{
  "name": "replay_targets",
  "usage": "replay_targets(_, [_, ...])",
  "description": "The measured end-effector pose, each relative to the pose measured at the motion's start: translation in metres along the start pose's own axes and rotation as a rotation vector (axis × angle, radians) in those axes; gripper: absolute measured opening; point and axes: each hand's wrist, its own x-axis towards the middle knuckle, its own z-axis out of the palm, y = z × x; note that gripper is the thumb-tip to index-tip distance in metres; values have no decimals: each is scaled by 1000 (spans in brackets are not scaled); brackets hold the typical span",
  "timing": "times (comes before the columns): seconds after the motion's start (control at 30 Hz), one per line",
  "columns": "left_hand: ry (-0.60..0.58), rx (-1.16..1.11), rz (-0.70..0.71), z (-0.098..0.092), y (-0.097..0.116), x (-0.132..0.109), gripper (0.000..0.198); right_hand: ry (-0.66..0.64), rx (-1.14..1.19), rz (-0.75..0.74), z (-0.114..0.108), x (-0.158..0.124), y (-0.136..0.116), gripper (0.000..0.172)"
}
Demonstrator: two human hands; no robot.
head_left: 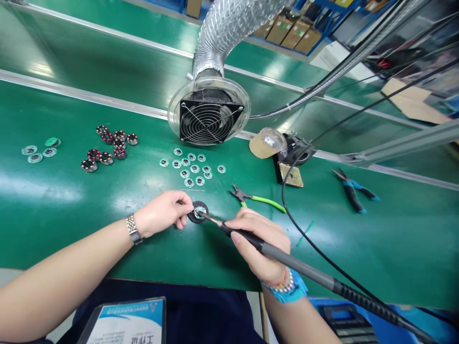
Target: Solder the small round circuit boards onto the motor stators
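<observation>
My right hand [263, 241] is wrapped round the grey and black handle of a soldering iron [297, 263]. Its metal tip reaches onto a small round circuit board [201, 210], which sits in a black ring-shaped holder [195, 219] on the green bench. At the left side of this holder, my left hand [167, 212] has thumb and forefinger pinched together; whatever lies between them is too small to name. Just beyond the holder lies a thin piece of wire [193, 190]. Green-handled cutters [245, 195] rest on the bench close to my right hand.
Several round boards [194, 168] lie beyond my hands, with copper-wound coils [106, 157] and more discs [35, 157] to the left. A fume extractor fan [210, 122] overhangs the bench. Rightward are a soldering stand [294, 176], blue-handled pliers [349, 188] and the iron's black cable [304, 234].
</observation>
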Motion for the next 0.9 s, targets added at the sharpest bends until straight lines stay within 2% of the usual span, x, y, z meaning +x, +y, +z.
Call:
replay_targets(0.6, [12,14,-1,0,1,0,11,-22,0,-6,-1,-1,1,17])
replay_targets(0.9, [11,19,-8,0,0,1,11,56,65,-3,-3,-3,4,18])
